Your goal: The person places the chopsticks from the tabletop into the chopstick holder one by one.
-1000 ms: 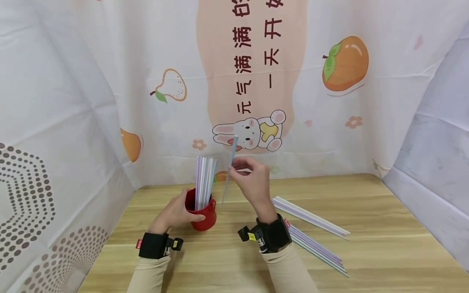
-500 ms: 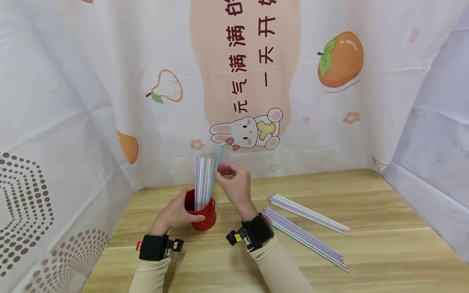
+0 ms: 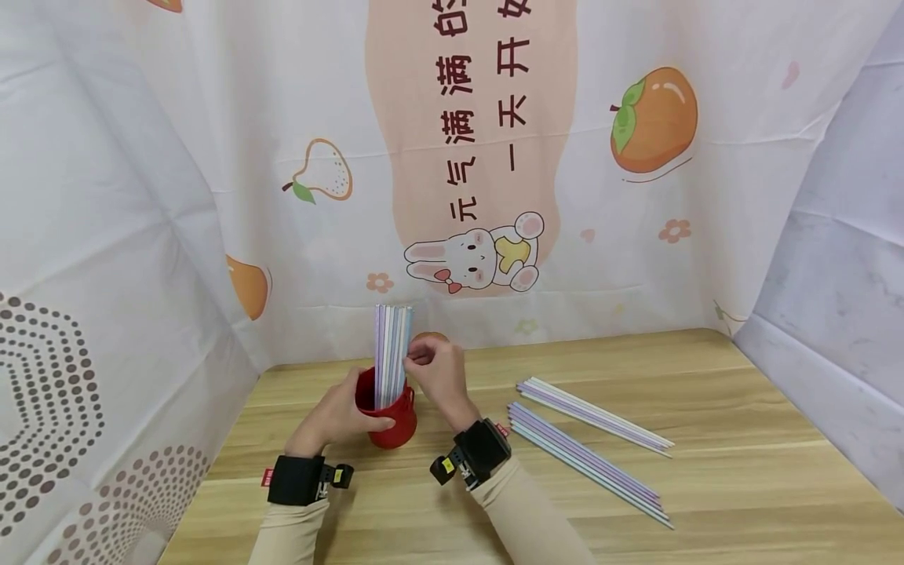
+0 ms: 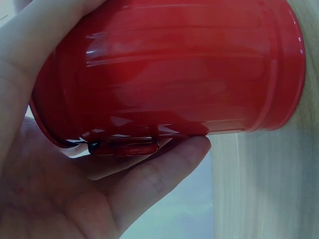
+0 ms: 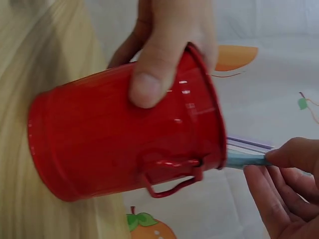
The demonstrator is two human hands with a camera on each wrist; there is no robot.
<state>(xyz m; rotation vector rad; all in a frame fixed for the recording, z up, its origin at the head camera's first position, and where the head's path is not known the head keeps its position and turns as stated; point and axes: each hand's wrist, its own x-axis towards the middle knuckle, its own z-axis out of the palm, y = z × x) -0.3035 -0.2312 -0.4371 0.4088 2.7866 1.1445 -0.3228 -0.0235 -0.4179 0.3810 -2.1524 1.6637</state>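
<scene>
A small red metal cup [image 3: 392, 424] stands on the wooden table [image 3: 706, 486] with several pastel straws [image 3: 391, 345] upright in it. My left hand [image 3: 337, 412] grips the cup's side, thumb across its front. In the left wrist view the cup [image 4: 174, 74] fills the frame above my palm. My right hand [image 3: 424, 362] sits just right of the cup's rim and pinches a light blue straw [image 5: 244, 160] that goes down into the cup [image 5: 124, 144]. The right wrist view shows my left thumb [image 5: 149, 79] pressed on the cup wall.
Two loose bundles of straws lie on the table to the right, a farther bundle [image 3: 596, 416] and a nearer bundle [image 3: 586, 463]. A printed cloth backdrop [image 3: 494, 157] closes off the back and both sides.
My right hand has come left and down with the blue straw, from beside the cup to its rim; the straw now stands among the others. The left hand has stayed on the cup.
</scene>
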